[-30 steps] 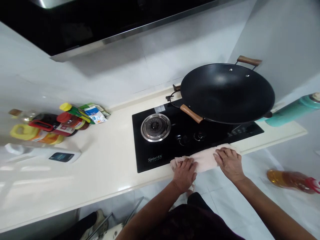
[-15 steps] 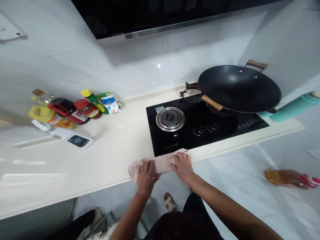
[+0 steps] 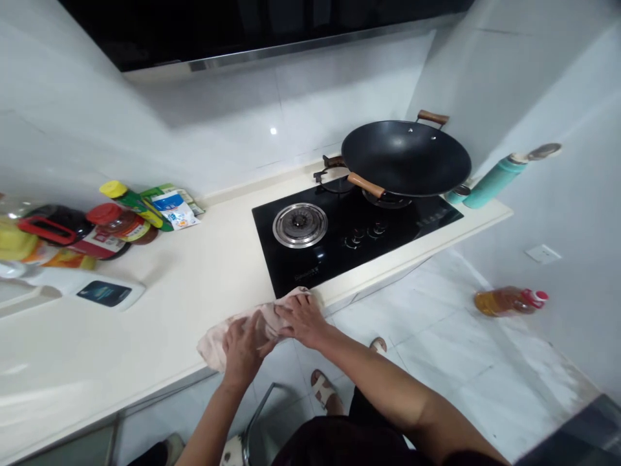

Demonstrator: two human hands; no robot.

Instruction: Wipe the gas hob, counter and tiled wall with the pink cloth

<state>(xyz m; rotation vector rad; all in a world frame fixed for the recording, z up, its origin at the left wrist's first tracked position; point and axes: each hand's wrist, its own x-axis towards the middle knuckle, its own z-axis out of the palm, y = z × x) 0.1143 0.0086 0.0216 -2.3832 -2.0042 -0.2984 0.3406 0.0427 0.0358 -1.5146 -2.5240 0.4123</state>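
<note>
A pale pink cloth [image 3: 213,346] lies along the front edge of the counter, overlapping the stove's near left corner. My left hand [image 3: 242,349] holds its middle, fingers curled over it and thumb pointing right. My right hand [image 3: 303,317] grips the cloth closer to its right end, just in front of the black gas stove [image 3: 334,265]. The left end of the cloth spreads loosely on the counter beyond my left hand. Under both palms the cloth is hidden.
On the stove's right burner sits a black wok [image 3: 407,158] with wooden handles. A teal flask [image 3: 495,181] stands beside it. Several bottles, including a white spray bottle [image 3: 107,291], lie left on the cream counter [image 3: 218,252]. An oil bottle [image 3: 509,302] is on the floor.
The view has swung right, so the counter things appear further left. Both hands stay on the cloth and look closer together; the cloth is more bunched between them.
</note>
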